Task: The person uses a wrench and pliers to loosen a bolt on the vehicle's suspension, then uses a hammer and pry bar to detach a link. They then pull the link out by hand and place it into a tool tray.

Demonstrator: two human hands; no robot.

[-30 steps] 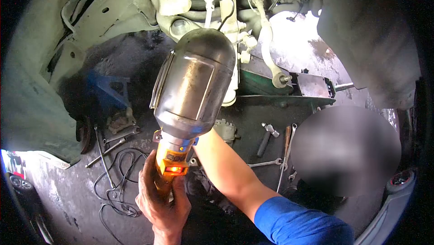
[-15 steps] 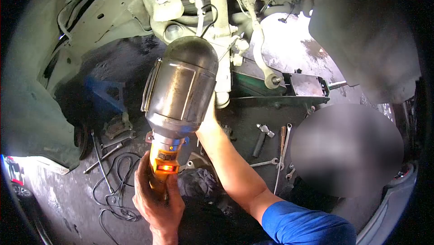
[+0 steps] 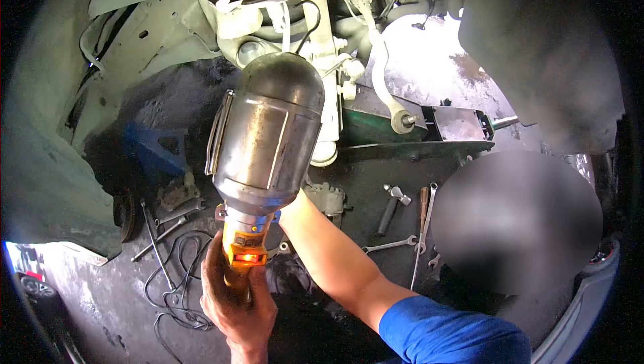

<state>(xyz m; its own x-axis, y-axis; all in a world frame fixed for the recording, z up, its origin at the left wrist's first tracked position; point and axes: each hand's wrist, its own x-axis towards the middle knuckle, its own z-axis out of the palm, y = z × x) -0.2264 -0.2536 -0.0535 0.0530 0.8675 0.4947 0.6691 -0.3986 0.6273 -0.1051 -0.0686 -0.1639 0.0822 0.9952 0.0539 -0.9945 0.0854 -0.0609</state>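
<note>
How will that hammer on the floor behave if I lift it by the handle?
The hammer should stay stiff: its handle looks straight and thick. Its bulky metal head probably makes that end heavy, so it may dip in a grip far down the handle. That head should also limit rolling.

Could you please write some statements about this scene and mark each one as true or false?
1. The left hand holds the lamp by its orange handle. True.
2. The hammer lies to the left of the lamp in the picture. False: the hammer lies to the right of it, on the floor.
3. The right forearm goes out of sight behind the lamp. True.
4. The whole right hand can be seen. False: the right hand is hidden.
5. The sleeve on the right arm is red. False: the sleeve is blue.
</note>
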